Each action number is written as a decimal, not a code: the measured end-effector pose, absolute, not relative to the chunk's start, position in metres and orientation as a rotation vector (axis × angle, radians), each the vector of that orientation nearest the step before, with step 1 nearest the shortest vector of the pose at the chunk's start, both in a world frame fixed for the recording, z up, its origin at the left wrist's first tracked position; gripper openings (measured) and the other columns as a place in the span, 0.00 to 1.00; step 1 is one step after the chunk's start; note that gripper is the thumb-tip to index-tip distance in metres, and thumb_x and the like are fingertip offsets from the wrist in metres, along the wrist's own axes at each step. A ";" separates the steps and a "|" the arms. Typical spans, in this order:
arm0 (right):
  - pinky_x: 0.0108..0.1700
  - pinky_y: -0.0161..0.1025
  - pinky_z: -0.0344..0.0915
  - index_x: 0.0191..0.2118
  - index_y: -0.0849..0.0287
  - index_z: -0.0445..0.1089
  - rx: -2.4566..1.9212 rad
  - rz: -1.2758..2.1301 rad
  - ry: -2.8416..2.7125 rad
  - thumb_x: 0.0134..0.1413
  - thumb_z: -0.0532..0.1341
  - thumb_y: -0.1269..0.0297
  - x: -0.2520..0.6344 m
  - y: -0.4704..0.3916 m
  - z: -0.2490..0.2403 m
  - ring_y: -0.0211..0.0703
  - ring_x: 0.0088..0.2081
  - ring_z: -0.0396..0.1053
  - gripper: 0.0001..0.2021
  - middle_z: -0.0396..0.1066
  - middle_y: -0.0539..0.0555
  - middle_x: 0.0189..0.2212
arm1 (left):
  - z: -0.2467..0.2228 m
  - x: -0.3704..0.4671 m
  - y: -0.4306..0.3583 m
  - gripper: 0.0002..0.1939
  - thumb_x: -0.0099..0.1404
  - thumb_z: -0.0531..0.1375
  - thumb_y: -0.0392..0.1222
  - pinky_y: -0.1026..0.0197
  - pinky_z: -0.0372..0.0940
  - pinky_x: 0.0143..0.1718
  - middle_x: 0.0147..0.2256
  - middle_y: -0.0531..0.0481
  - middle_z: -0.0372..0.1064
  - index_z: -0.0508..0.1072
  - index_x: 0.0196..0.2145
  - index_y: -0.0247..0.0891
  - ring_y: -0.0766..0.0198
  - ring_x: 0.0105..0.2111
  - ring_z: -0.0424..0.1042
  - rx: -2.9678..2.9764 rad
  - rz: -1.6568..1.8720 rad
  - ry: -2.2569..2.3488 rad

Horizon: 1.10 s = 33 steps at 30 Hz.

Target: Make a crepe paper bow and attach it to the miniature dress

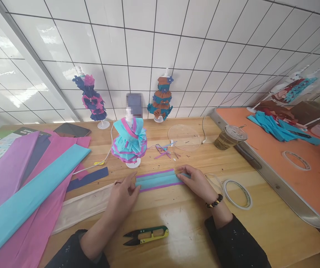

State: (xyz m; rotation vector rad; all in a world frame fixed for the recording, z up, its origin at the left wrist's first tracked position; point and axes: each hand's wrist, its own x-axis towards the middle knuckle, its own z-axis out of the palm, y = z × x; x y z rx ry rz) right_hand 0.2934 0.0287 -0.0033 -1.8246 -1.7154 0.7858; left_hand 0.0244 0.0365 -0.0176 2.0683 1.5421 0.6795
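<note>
A light blue paper strip with purple edges lies flat on the wooden table. My left hand pinches its left end between thumb and fingers. At the other end, my right hand has thumb and fingers closed on the strip. Just behind the strip stands a small figure in a blue and pink paper dress. Yellow and green thread snips rest in front of the strip. A roll of white tape lies right of my right hand.
Coloured paper sheets and a phone lie on the left. Two dressed figures, one pink and navy and one brown and teal, stand by the wall. A lidded cup stands near the orange table.
</note>
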 end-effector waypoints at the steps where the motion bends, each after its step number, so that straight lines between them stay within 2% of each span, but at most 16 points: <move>1: 0.37 0.38 0.63 0.38 0.58 0.67 -1.833 0.783 -1.710 0.48 0.56 0.61 0.294 0.029 -0.004 0.43 0.35 0.68 0.11 0.72 0.52 0.33 | -0.017 0.025 0.037 0.20 0.58 0.53 0.41 0.58 0.59 0.36 0.21 0.56 0.65 0.62 0.49 0.39 0.63 0.27 0.67 2.071 0.675 1.545; 19: 0.39 0.39 0.63 0.36 0.56 0.69 -1.872 0.758 -1.706 0.47 0.57 0.62 0.294 0.033 -0.011 0.44 0.37 0.69 0.09 0.73 0.52 0.35 | -0.018 0.030 0.040 0.21 0.58 0.52 0.38 0.61 0.58 0.30 0.19 0.57 0.64 0.61 0.51 0.39 0.63 0.25 0.67 2.098 0.635 1.613; 33: 0.40 0.40 0.63 0.34 0.55 0.69 -1.874 0.741 -1.741 0.47 0.56 0.63 0.292 0.033 -0.011 0.45 0.38 0.69 0.08 0.73 0.52 0.35 | -0.018 0.033 0.042 0.22 0.58 0.51 0.38 0.61 0.56 0.30 0.20 0.56 0.66 0.60 0.51 0.40 0.62 0.26 0.68 2.168 0.578 1.674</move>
